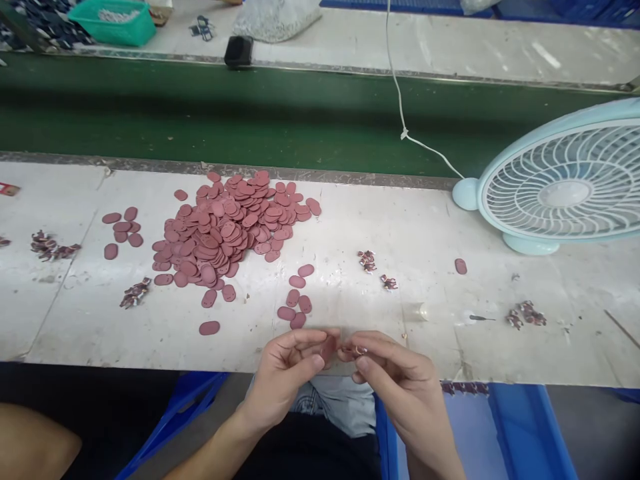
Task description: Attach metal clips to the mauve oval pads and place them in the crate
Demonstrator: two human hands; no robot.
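My left hand [287, 373] pinches a dark-red oval disc [327, 348] between thumb and fingers at the table's front edge. Close beside it, my right hand [395, 373] is closed on a small brown-and-white figurine [356, 351], partly hidden by the fingertips. Whether disc and figurine touch I cannot tell. Several loose discs [297, 301] lie just beyond my left hand, and a large heap of the same discs [225, 227] spreads farther back to the left. Small clusters of similar figurines [367, 261] rest beyond my right hand.
A light-blue fan [565, 193] stands at the right, its white cord [400, 100] running up across the green divider. A clear bottle with a dark thin tip [450, 313] lies on the table [360, 220]. Below the edge is a blue tray [525, 427]. Another person's limb [35, 440] shows lower left.
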